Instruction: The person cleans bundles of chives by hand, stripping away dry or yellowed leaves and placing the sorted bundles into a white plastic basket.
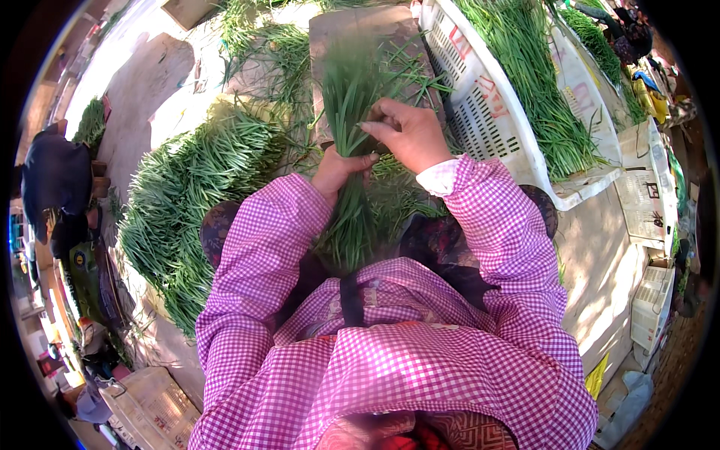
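Observation:
A bunch of long green chives [351, 139] stands in front of my chest, its upper end blurred and its other end hanging toward my lap. My left hand [337, 174] is wrapped round the middle of the bunch, thumb across it. At the right edge of the bunch, just above that grip, my right hand [409, 133] has its thumb and forefinger brought together in a pinch. Whatever sits between those fingertips is too small to make out. Beneath the bunch lies a brown board [367, 26] strewn with loose chive stalks [414, 71].
To my left spreads a large heap of chives [199, 202]. A white slatted crate [487, 97] stands at the right, with piled chives [536, 90] beside its near wall. More loose greens [274, 56] lie beyond. Other crates [649, 180] line the far right, and a person [634, 34] is there.

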